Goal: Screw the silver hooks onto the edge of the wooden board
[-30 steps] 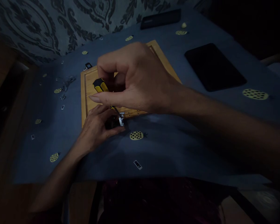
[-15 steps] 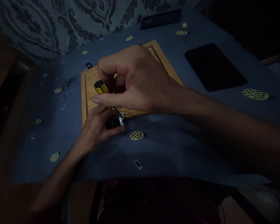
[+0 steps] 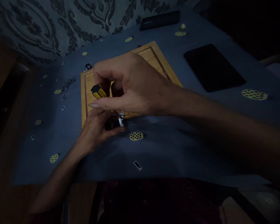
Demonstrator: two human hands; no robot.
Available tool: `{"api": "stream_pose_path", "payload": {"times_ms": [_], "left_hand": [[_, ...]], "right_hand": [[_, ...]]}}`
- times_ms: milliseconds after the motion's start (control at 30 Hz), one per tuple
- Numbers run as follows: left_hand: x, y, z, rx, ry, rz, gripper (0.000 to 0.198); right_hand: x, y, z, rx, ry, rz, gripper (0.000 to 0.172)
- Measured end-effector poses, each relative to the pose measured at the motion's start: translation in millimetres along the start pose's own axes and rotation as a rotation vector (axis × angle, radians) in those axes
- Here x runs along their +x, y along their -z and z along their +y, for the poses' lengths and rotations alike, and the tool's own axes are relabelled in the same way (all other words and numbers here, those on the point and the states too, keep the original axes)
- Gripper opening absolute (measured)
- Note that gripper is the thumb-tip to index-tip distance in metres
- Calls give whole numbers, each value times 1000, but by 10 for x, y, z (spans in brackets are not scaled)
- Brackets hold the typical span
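Observation:
My right hand (image 3: 130, 84) is closed around a black-and-yellow screwdriver (image 3: 99, 91), its handle angled between thumb and curled fingers. The shaft slants down behind the thumb toward a small shiny metal bracket (image 3: 121, 121) at the near edge of the wooden board (image 3: 84, 102). Where the tip meets the metal is too dark to make out. My left hand (image 3: 95, 127) lies at the board's near left corner, thumb and fingers closed on the bracket from the left. Small dark holes show in the board's edge right of the bracket.
A blue cloth (image 3: 163, 155) with pineapple prints covers the table. A dark tablet-like slab (image 3: 214, 67) lies right, a black phone case (image 3: 160, 20) at the back beside a small pale object (image 3: 183, 26). Small metal pieces (image 3: 63, 97) and a clear plastic bag (image 3: 68, 83) lie left.
My right hand and the screwdriver handle have shifted slightly left and down, and the handle has tilted a little. My left hand stays on the bracket.

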State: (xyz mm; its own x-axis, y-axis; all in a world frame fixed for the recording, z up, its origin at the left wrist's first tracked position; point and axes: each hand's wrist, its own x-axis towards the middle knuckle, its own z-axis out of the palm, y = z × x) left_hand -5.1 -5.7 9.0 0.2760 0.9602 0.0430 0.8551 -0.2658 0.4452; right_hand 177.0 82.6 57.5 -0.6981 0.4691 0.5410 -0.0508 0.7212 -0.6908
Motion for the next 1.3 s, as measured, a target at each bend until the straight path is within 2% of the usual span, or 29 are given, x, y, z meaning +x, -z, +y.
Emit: {"api": "stream_pose_path", "payload": {"times_ms": [167,500,700,1000,1300], "left_hand": [[-1,2,14,29,1,9,39],[-1,13,38,33,-3,7,36],[12,17,45,30,-14,8,36],[7,-1,14,18,-21,1,40],[5,-4,9,30,-40,23,38]], "right_hand": [[3,4,-8,5,-17,-3,32],[11,46,-2,-112,49,-10,34],[16,66,4,-82,87,-18,36],[14,42,-32,-74,12,-32,36],[3,37,-6,-23,53,-34,24]]}}
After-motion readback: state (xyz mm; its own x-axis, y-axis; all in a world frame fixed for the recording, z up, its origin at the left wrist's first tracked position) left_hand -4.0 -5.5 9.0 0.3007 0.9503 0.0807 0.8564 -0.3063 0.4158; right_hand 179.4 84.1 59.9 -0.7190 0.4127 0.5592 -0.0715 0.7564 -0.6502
